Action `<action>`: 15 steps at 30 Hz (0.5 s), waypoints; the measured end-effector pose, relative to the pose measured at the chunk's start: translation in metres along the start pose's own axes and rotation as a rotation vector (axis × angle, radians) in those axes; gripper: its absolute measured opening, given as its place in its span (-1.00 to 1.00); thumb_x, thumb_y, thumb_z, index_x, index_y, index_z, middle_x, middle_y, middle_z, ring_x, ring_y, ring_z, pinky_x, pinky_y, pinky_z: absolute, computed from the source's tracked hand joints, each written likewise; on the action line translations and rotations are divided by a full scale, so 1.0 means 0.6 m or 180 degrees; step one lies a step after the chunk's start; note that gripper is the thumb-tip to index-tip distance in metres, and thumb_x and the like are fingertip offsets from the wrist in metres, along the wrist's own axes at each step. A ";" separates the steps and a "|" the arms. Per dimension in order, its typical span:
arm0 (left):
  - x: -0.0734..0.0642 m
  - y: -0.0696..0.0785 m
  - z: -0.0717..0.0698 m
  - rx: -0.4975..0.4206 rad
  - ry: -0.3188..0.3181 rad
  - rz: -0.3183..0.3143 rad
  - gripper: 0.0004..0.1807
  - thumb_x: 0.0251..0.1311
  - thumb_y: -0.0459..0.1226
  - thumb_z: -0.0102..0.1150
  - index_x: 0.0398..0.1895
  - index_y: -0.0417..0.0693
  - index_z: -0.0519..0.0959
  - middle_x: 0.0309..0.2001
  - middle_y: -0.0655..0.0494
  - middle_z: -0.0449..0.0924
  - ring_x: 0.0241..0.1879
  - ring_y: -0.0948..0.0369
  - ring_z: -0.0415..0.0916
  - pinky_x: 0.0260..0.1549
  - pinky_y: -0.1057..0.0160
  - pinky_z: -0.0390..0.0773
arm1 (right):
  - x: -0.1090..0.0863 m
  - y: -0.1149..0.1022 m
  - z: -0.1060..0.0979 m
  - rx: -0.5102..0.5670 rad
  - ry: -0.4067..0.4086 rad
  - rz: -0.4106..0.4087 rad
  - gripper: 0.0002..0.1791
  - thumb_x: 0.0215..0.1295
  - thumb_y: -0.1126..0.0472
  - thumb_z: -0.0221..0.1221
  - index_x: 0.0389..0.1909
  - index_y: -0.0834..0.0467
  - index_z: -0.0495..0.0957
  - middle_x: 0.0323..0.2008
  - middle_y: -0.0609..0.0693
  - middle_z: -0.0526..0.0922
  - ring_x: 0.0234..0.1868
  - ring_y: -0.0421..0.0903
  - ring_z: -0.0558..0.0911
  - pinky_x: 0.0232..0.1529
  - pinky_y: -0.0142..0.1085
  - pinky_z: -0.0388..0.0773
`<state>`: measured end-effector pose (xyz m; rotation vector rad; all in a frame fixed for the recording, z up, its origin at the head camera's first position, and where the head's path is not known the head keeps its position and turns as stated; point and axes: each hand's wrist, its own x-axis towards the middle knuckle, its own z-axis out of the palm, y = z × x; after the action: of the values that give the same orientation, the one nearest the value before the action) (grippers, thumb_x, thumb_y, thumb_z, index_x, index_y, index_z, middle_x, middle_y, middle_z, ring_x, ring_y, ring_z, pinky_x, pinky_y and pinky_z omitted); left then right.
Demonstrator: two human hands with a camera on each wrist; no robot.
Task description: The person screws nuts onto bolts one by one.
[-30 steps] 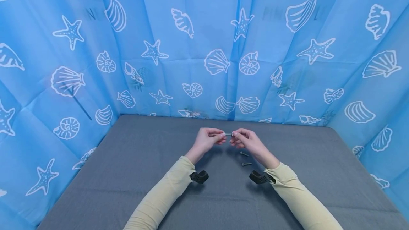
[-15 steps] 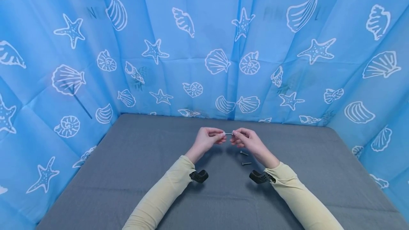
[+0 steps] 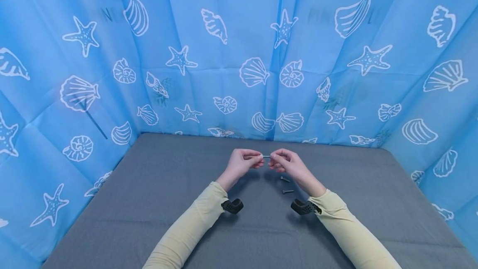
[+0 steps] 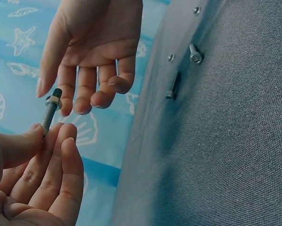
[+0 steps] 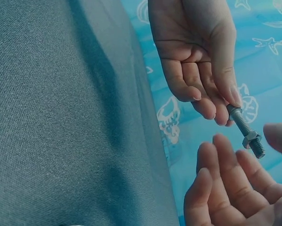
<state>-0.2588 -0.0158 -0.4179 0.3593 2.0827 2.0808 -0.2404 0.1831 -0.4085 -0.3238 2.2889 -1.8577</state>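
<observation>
My left hand pinches the head end of a metal bolt between thumb and fingers, above the table near its far side. A hex nut sits on the bolt's thread, with the threaded tip sticking out past it. My right hand is at the nut end. In the right wrist view its thumb stands apart from the nut on one side, and its loosely bent fingers lie on the other. The bolt points across from the left hand toward the right.
Two more bolts, one behind the other, lie on the grey cloth-covered table near the right wrist. Two small shiny pieces like nuts, one farther off than the other, lie beside them. A blue seashell curtain surrounds the table.
The right fingertips have shifted slightly at the nut end of the bolt. The left hand keeps its pinch in the same place, and the loose bolts have not moved.
</observation>
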 end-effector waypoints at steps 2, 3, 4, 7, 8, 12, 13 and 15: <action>0.000 0.000 -0.001 -0.0018 -0.0002 -0.0005 -0.73 0.23 -0.36 0.23 -0.10 -0.42 0.61 -0.31 -0.12 0.70 -0.30 0.09 0.69 -0.10 -0.10 0.57 | 0.000 -0.001 0.001 0.0032 -0.0007 -0.0007 -0.59 0.45 0.09 0.05 0.04 0.39 0.39 -0.14 0.37 0.59 -0.12 0.16 0.64 -0.02 0.14 0.51; 0.000 0.000 -0.001 -0.0024 0.0000 -0.0004 -0.73 0.23 -0.36 0.23 -0.10 -0.42 0.61 -0.31 -0.12 0.70 -0.30 0.09 0.69 -0.09 -0.11 0.56 | 0.000 -0.001 0.001 0.0036 -0.0012 -0.0016 -0.58 0.45 0.10 0.05 0.06 0.40 0.38 -0.13 0.39 0.59 -0.12 0.17 0.63 -0.02 0.15 0.51; 0.001 0.000 -0.001 -0.0032 -0.0002 -0.0003 -0.72 0.23 -0.36 0.23 -0.09 -0.43 0.60 -0.31 -0.12 0.70 -0.30 0.09 0.69 -0.09 -0.12 0.56 | 0.000 -0.002 0.001 0.0041 -0.0021 -0.0026 -0.58 0.45 0.11 0.06 0.07 0.41 0.37 -0.12 0.41 0.58 -0.11 0.19 0.63 -0.03 0.15 0.51; 0.001 -0.001 -0.001 -0.0009 0.0009 0.0010 -0.73 0.23 -0.36 0.23 -0.09 -0.42 0.61 -0.32 -0.09 0.70 -0.31 0.12 0.69 -0.10 -0.12 0.56 | 0.001 -0.002 0.002 -0.0011 -0.0031 -0.0052 -0.60 0.46 0.12 0.05 0.03 0.42 0.40 -0.16 0.36 0.60 -0.13 0.16 0.64 -0.05 0.11 0.54; 0.001 -0.001 -0.001 -0.0004 0.0014 0.0014 -0.73 0.23 -0.35 0.23 -0.09 -0.41 0.61 -0.32 -0.09 0.70 -0.32 0.12 0.69 -0.10 -0.12 0.57 | 0.001 -0.003 0.002 -0.0033 -0.0024 -0.0040 -0.61 0.46 0.11 0.04 -0.01 0.40 0.42 -0.19 0.32 0.61 -0.14 0.14 0.64 -0.06 0.09 0.55; 0.001 -0.002 -0.001 0.0001 0.0031 0.0013 -0.75 0.22 -0.35 0.24 -0.11 -0.39 0.63 -0.33 -0.07 0.70 -0.33 0.13 0.69 -0.11 -0.10 0.58 | 0.003 -0.003 0.003 -0.0033 -0.0006 0.0042 -0.59 0.48 0.04 0.00 -0.09 0.37 0.46 -0.23 0.23 0.63 -0.15 0.14 0.64 -0.09 0.00 0.59; 0.001 -0.001 -0.001 -0.0010 0.0032 0.0015 -0.75 0.22 -0.36 0.23 -0.11 -0.39 0.63 -0.33 -0.07 0.70 -0.33 0.12 0.69 -0.11 -0.11 0.57 | 0.003 -0.004 0.004 -0.0012 0.0002 0.0066 -0.58 0.48 0.03 0.00 -0.06 0.37 0.45 -0.23 0.24 0.63 -0.14 0.14 0.64 -0.10 -0.02 0.59; 0.001 -0.001 -0.001 -0.0017 0.0038 0.0016 -0.75 0.23 -0.35 0.23 -0.11 -0.40 0.62 -0.32 -0.08 0.70 -0.32 0.11 0.69 -0.11 -0.11 0.57 | 0.002 -0.005 0.004 0.0015 -0.0011 0.0048 -0.57 0.47 0.05 0.01 0.00 0.39 0.40 -0.20 0.28 0.63 -0.14 0.15 0.64 -0.09 -0.02 0.59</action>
<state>-0.2595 -0.0165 -0.4183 0.3526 2.0846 2.0962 -0.2405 0.1800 -0.4059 -0.3079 2.2782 -1.8535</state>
